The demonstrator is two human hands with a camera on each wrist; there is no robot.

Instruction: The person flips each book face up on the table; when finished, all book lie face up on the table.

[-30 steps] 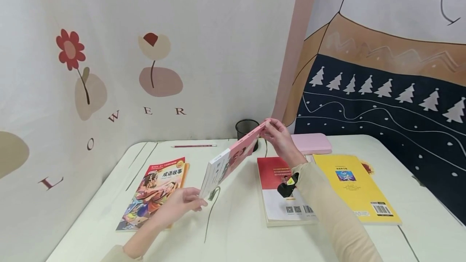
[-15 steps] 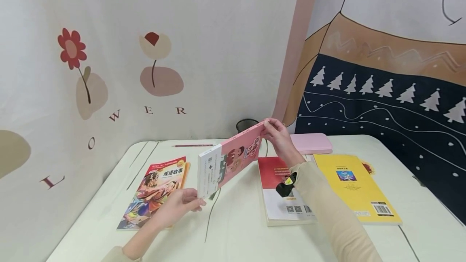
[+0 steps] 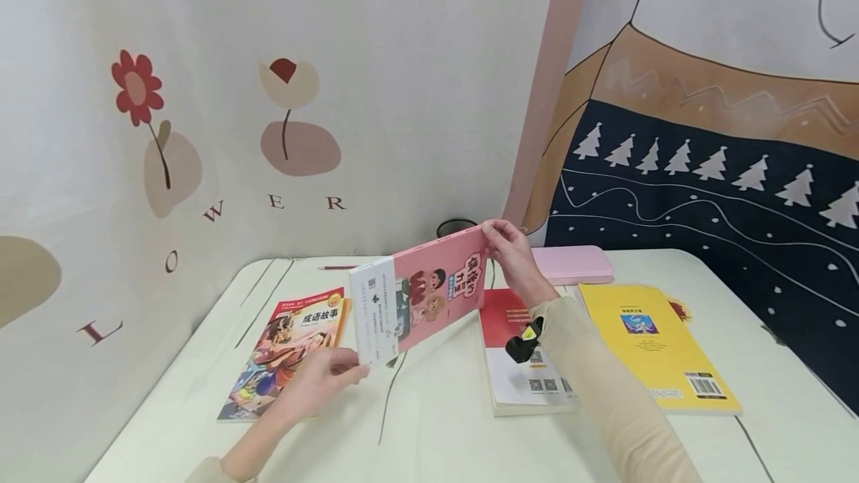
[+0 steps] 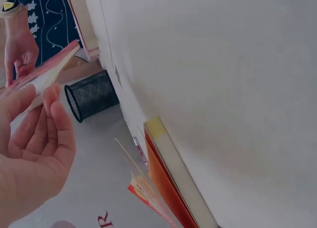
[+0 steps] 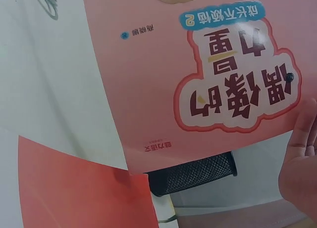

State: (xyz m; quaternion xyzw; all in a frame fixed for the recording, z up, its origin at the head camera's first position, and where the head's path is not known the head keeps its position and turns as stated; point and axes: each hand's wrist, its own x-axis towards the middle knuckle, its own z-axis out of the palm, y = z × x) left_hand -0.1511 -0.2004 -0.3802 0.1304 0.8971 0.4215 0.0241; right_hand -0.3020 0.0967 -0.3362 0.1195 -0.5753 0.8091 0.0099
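Note:
Above the table, both hands hold a pink-and-white book (image 3: 436, 289), its illustrated cover turned toward me and its spine edge on top. My right hand (image 3: 513, 256) pinches the upper right corner. At the lower left corner, my left hand (image 3: 315, 386) grips it between thumb and fingers, as the left wrist view shows the book (image 4: 62, 62) there. In the right wrist view the pink cover (image 5: 143, 84) fills much of the picture, with the right hand (image 5: 302, 163) at its edge. Beside the left hand lies an illustrated book (image 3: 288, 349) on top of another book.
A red-and-white book (image 3: 503, 364) and a yellow book (image 3: 661, 349) lie on the right under the right forearm. Behind them is a pink case (image 3: 573, 264). A black mesh pen cup (image 3: 452, 228) and a pencil (image 3: 335, 267) are at the back, the cup partly hidden.
The pink book has turned so its front cover faces me more fully, and its left end has swung left. The left hand has shifted slightly left; the right hand keeps its grip.

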